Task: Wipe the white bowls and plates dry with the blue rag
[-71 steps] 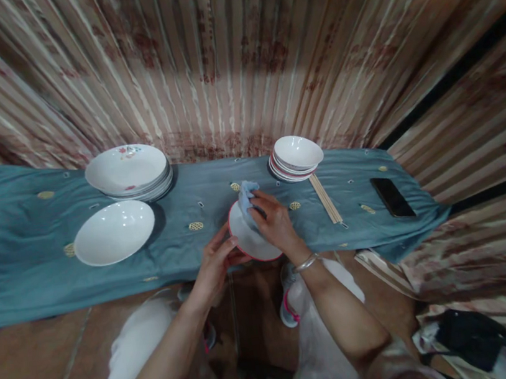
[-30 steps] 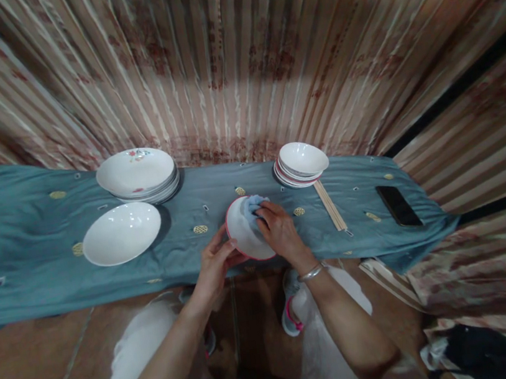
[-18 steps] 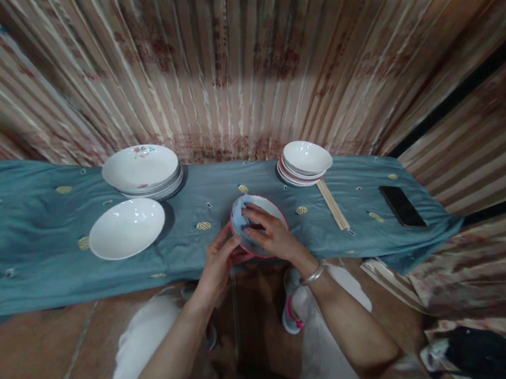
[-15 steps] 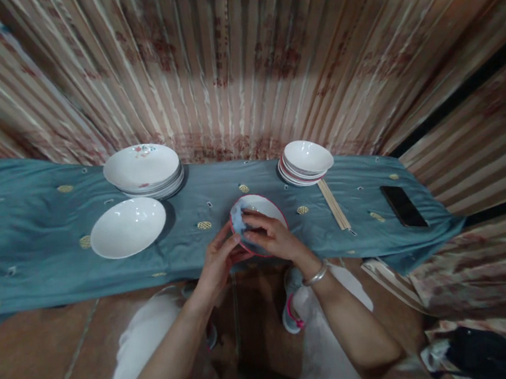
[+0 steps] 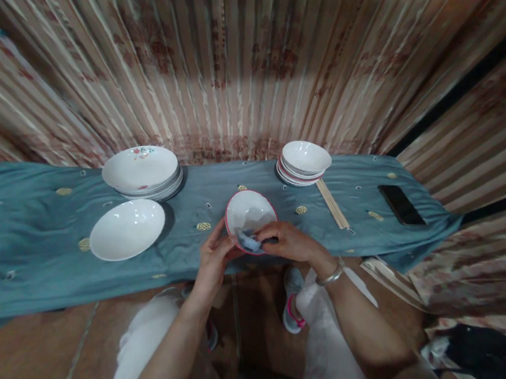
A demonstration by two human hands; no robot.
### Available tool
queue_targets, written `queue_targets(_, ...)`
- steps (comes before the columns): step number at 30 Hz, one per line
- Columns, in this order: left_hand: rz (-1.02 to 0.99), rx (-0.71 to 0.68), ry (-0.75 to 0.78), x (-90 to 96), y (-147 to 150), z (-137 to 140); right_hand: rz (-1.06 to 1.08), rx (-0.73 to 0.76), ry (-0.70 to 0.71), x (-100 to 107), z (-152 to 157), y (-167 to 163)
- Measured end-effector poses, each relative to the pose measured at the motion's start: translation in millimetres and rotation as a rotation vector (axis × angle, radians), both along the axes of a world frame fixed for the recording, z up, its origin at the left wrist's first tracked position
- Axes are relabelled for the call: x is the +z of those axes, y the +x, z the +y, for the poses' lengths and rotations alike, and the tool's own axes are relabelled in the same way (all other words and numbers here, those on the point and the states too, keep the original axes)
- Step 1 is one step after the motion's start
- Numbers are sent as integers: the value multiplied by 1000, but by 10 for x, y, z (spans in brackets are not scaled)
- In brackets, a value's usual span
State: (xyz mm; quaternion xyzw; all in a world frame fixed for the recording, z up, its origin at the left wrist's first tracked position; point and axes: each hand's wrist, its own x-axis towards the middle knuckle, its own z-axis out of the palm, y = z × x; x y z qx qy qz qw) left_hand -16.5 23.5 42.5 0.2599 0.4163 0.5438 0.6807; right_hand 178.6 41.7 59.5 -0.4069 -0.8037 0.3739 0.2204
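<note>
A white bowl with a red rim (image 5: 250,207) is tilted toward me above the near edge of the table. My left hand (image 5: 216,248) grips its left side, thumb on the rim and fingers behind. Pinched in my right hand (image 5: 291,240) is a bluish-white cloth (image 5: 249,241), pressed against the inside of the bowl near its lower rim. The right fingertips are partly hidden by the cloth and the bowl's edge.
A stack of plates (image 5: 142,170) and a single white dish (image 5: 127,231) stand to the left. To the right are stacked bowls (image 5: 306,160), chopsticks (image 5: 331,203) and a black phone (image 5: 401,205). A teal cloth (image 5: 30,246) covers the narrow table; a curtain (image 5: 225,61) hangs behind.
My right hand has slid the cloth from the bowl's left inner wall down to its near side. The bowl has shifted slightly left, and more of its inside shows.
</note>
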Motion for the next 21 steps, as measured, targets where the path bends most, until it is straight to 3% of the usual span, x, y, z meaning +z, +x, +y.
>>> queue_targets(9,40,40,-8,13,6,26,-384,-274,431,-41,-1,-14)
queue_targets(15,27,20,-10,13,11,19,-382,-452,585,-108,110,-49)
queue_targets(21,17,-43,-20,-24,28,-4,-296,-565,627,-143,227,-55)
